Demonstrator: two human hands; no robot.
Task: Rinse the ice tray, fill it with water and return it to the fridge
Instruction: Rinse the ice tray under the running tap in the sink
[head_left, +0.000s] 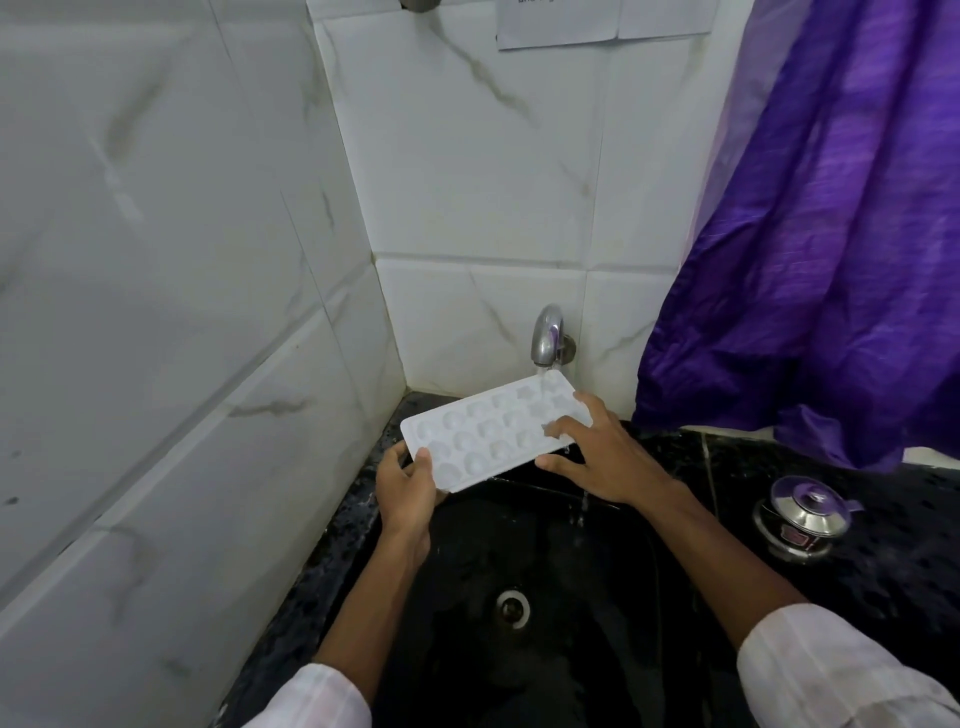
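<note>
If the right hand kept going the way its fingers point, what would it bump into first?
The right hand rests its fingers on the ice tray, so it would slide across the tray's cups first. Beyond that, it would probably meet the tiled wall by the corner, though depth is hard to judge.

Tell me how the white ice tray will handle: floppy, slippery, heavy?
Probably slippery: the ice tray is wet under the running tap. It looks like thin plastic, so likely light and flexible; the left hand grips one end, the right hand presses the other. Tilted, it would likely spill.
</note>
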